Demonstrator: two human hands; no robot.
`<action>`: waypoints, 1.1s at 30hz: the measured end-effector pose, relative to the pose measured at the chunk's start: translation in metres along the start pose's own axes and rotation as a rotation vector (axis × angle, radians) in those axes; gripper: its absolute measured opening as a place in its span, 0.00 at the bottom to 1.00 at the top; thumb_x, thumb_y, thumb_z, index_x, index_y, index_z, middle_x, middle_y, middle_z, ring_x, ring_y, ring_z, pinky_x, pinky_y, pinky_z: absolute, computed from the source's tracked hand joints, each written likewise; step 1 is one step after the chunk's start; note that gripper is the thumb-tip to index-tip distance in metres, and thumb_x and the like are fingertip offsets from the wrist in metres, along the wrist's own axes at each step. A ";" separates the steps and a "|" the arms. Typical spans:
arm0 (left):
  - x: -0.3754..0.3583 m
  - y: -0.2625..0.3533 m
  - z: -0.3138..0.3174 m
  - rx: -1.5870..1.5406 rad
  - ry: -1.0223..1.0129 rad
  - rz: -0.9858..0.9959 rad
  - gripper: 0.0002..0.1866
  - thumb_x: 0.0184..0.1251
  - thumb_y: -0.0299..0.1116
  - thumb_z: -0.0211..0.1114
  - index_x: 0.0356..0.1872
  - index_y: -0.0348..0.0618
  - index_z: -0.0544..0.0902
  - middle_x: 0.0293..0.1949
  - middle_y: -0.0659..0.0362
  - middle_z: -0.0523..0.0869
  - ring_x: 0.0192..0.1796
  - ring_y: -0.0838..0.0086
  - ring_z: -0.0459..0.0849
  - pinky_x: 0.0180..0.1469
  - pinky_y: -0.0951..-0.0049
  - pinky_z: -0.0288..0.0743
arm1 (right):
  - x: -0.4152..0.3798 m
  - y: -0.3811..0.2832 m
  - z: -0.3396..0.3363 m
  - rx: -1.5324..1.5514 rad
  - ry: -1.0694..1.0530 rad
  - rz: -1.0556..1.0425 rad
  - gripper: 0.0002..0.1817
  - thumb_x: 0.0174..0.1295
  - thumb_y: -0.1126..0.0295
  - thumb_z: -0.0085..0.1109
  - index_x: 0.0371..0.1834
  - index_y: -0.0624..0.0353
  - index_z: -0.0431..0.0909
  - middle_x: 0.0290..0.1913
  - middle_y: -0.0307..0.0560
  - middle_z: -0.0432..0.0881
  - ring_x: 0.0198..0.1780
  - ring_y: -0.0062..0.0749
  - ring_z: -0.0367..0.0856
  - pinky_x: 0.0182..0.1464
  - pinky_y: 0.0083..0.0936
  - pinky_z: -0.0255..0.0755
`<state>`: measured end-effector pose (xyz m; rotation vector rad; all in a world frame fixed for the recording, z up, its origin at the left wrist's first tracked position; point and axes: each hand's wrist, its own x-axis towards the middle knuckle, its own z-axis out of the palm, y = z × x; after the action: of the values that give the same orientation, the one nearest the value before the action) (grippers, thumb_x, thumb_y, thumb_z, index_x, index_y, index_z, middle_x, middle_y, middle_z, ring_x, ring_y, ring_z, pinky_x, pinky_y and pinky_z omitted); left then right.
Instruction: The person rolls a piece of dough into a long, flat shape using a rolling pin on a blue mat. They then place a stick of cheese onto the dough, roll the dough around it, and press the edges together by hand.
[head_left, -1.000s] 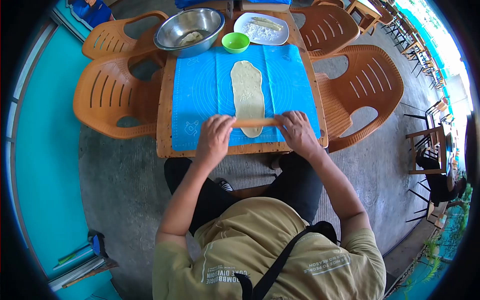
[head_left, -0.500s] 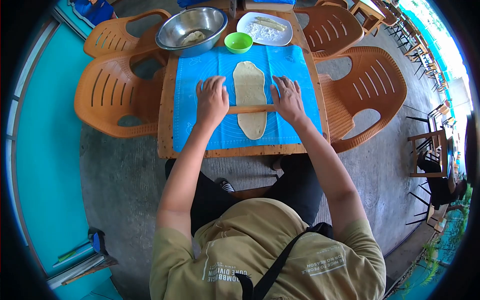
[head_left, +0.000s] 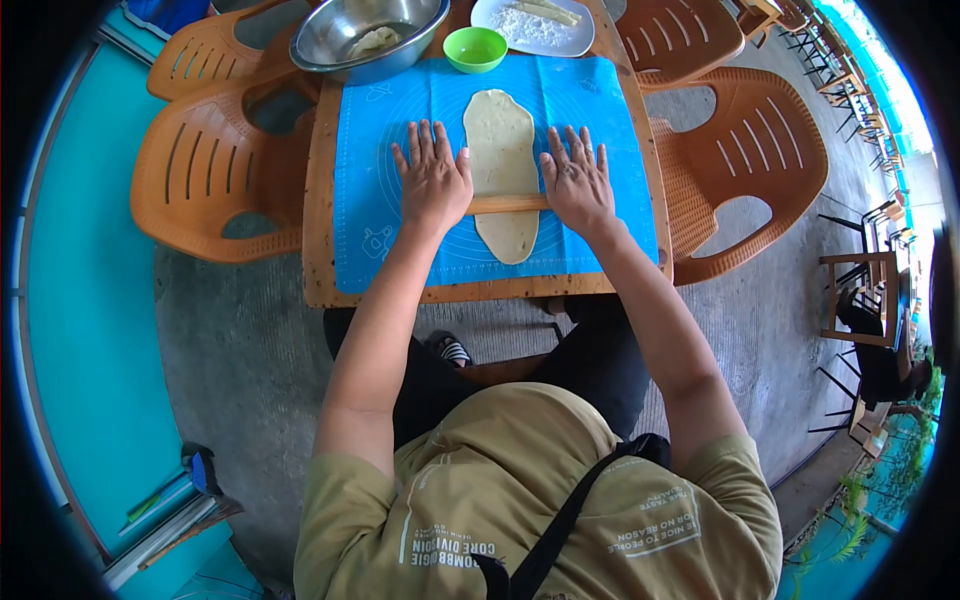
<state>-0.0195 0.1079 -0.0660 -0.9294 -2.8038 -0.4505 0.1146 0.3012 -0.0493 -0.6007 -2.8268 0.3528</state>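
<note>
A long oval of flattened dough (head_left: 502, 150) lies on a blue mat (head_left: 385, 225). Across its lower half rests a wooden rolling pin (head_left: 508, 204). My left hand (head_left: 434, 180) lies over the pin's left end, its fingers stretched forward and spread. Over the right end is my right hand (head_left: 577, 182), also flat with fingers apart. Both palms hide the pin's ends. Beyond the dough stands a green bowl (head_left: 475, 49), with a metal bowl (head_left: 345, 65) holding a piece of dough to its left. A white plate (head_left: 575, 42) bears white powder and pale strips.
The mat covers most of a wooden table (head_left: 320, 200). Orange chairs stand at the left (head_left: 200, 180) and right (head_left: 765, 160) sides. At the far right, a person in dark clothes (head_left: 870, 345) is near another table (head_left: 862, 268).
Both hands have gone from curled fingers to flat, spread ones over the pin. The view has shifted, so the table and bowls appear higher. The dough's outline looks much the same.
</note>
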 end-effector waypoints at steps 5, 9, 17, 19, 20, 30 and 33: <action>-0.018 0.003 -0.003 -0.021 -0.001 0.026 0.37 0.90 0.53 0.37 0.84 0.31 0.59 0.85 0.38 0.59 0.90 0.48 0.47 0.87 0.37 0.35 | -0.017 -0.001 -0.006 -0.028 -0.009 -0.039 0.33 0.87 0.49 0.32 0.85 0.55 0.66 0.86 0.63 0.61 0.89 0.59 0.48 0.88 0.59 0.38; -0.033 0.009 -0.011 -0.043 -0.021 0.039 0.37 0.90 0.53 0.37 0.84 0.31 0.59 0.85 0.38 0.58 0.90 0.48 0.46 0.87 0.37 0.34 | -0.030 0.000 -0.007 -0.051 0.008 -0.070 0.33 0.87 0.50 0.32 0.84 0.56 0.67 0.85 0.64 0.62 0.89 0.60 0.49 0.88 0.60 0.38; -0.056 0.014 -0.022 0.044 -0.096 0.093 0.37 0.90 0.54 0.33 0.86 0.36 0.58 0.88 0.42 0.54 0.91 0.52 0.44 0.89 0.41 0.31 | -0.054 0.002 -0.010 -0.060 0.045 -0.143 0.32 0.87 0.51 0.34 0.83 0.58 0.68 0.83 0.66 0.64 0.88 0.63 0.52 0.87 0.62 0.39; -0.062 0.013 -0.023 0.034 -0.108 0.114 0.37 0.90 0.53 0.33 0.86 0.37 0.57 0.88 0.43 0.54 0.91 0.52 0.44 0.89 0.41 0.31 | -0.060 0.002 -0.012 -0.054 0.052 -0.150 0.32 0.87 0.51 0.34 0.83 0.57 0.68 0.83 0.65 0.65 0.88 0.62 0.52 0.87 0.62 0.39; -0.065 0.012 -0.023 0.022 -0.120 0.131 0.36 0.91 0.53 0.33 0.87 0.37 0.57 0.88 0.43 0.54 0.91 0.53 0.45 0.89 0.41 0.31 | -0.063 0.002 -0.014 -0.049 0.057 -0.160 0.32 0.87 0.51 0.33 0.83 0.57 0.68 0.83 0.64 0.65 0.88 0.62 0.52 0.87 0.62 0.39; -0.090 0.009 -0.032 -0.004 -0.146 0.208 0.36 0.91 0.53 0.27 0.88 0.41 0.55 0.88 0.48 0.54 0.91 0.57 0.45 0.89 0.44 0.32 | -0.086 -0.002 -0.022 -0.057 0.022 -0.145 0.30 0.87 0.53 0.34 0.85 0.54 0.66 0.85 0.59 0.64 0.89 0.59 0.51 0.88 0.61 0.37; -0.098 0.010 -0.036 -0.040 -0.138 0.224 0.35 0.91 0.52 0.26 0.88 0.42 0.55 0.88 0.48 0.55 0.91 0.57 0.46 0.89 0.44 0.32 | -0.092 -0.003 -0.024 -0.073 0.015 -0.150 0.31 0.87 0.53 0.34 0.86 0.53 0.65 0.85 0.58 0.64 0.89 0.58 0.51 0.88 0.60 0.37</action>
<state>0.0663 0.0489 -0.0531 -1.3125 -2.7729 -0.4259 0.2021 0.2641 -0.0422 -0.4003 -2.8589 0.2182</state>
